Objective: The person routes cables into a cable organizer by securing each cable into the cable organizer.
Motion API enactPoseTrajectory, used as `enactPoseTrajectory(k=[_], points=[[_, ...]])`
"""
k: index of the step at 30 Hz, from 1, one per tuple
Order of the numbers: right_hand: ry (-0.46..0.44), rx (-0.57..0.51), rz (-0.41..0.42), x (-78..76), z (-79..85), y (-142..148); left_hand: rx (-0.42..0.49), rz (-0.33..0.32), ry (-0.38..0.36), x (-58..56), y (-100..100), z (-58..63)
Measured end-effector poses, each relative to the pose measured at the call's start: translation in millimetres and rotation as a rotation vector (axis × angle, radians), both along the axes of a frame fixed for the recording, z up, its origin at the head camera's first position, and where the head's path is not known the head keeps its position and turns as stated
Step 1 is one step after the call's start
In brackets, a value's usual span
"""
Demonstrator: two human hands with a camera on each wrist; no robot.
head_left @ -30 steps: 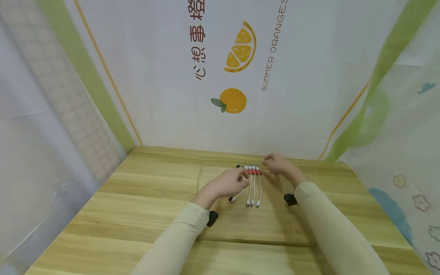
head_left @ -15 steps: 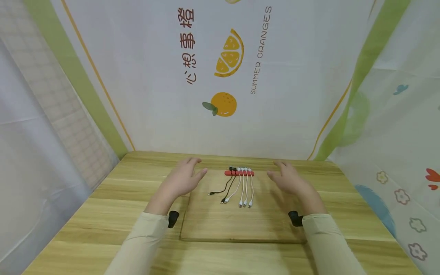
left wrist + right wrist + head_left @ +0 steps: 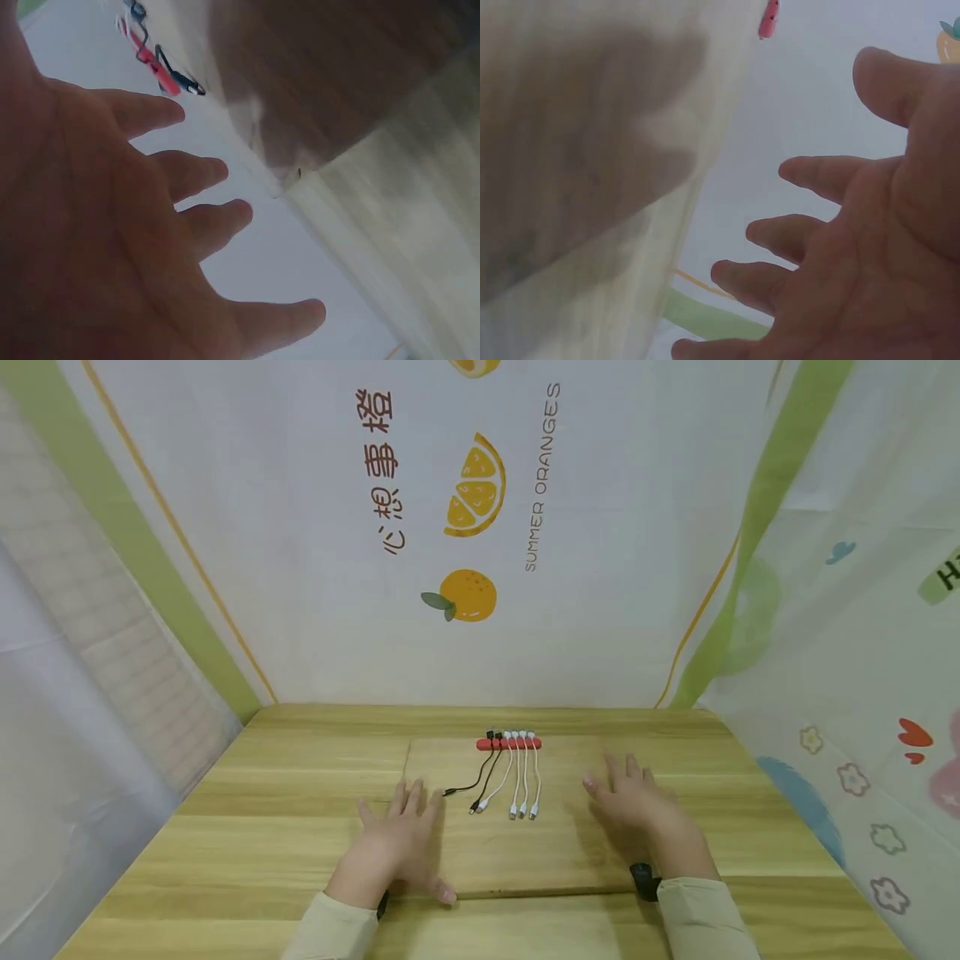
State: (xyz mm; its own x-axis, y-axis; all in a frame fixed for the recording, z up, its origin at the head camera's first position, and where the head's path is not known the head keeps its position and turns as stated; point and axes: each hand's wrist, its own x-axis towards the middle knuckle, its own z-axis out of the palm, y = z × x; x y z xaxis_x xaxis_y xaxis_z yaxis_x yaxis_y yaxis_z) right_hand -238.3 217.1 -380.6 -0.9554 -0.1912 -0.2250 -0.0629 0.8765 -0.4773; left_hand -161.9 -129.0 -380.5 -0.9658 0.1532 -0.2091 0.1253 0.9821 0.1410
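Observation:
A red cable holder strip point(image 3: 483, 745) lies near the back of a wooden board point(image 3: 555, 852). Two black cables point(image 3: 480, 777) sit in its left part and several white cables point(image 3: 537, 777) to the right of them, their loose ends lying toward the front. My left hand point(image 3: 393, 843), fingers spread and holding nothing, is over the board's left side. To the right of the cables, my right hand point(image 3: 637, 806) also has its fingers extended with nothing in them. In the left wrist view the red strip point(image 3: 154, 66) shows beyond the fingertips.
The board rests on a wood-grain table point(image 3: 300, 777). Behind the table hangs a white cloth point(image 3: 600, 635) printed with oranges and lettering. More pale cloth point(image 3: 847, 652) hangs at the right side, and black wrist cameras point(image 3: 645, 881) sit under the wrists.
Both hands have drawn apart from the cables and come back toward the front, the left one most. The fingers have straightened. The strip and cables stay on the board.

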Motion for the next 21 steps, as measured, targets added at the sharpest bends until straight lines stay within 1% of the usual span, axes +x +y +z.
enactPoseTrajectory(k=[2, 5, 7, 10, 12, 15, 16, 18, 21], points=[[-0.013, -0.003, -0.003, 2.0, -5.9, -0.7, -0.011, -0.003, -0.004, 2.9, 2.2, -2.1], [-0.019, -0.004, 0.000, 4.1, -16.0, -1.5, -0.021, -0.001, -0.010, 2.9, 3.8, -2.9], [-0.025, -0.028, 0.008, 6.6, -22.1, -2.4, -0.010, -0.001, -0.034, 2.6, 4.0, -4.3], [-0.055, -0.073, 0.037, 13.1, -26.9, -5.1, 0.017, -0.009, -0.095, 5.3, 3.3, -6.1], [-0.064, -0.098, 0.068, 18.5, -26.5, -7.8, 0.040, -0.010, -0.129, 7.4, 2.3, -6.6], [-0.090, -0.116, 0.082, 25.2, -23.0, -10.6, 0.065, -0.024, -0.152, 8.5, 0.6, -5.4], [-0.103, -0.126, 0.077, 26.9, -21.7, -11.2, 0.077, -0.028, -0.156, 7.9, -0.2, -4.9], [-0.100, -0.132, 0.076, 28.2, -19.2, -12.0, 0.112, -0.025, -0.163, 5.8, -2.8, -4.3], [-0.091, -0.117, 0.095, 28.6, -17.3, -12.5, 0.151, -0.015, -0.182, 3.5, -8.1, -3.6]])
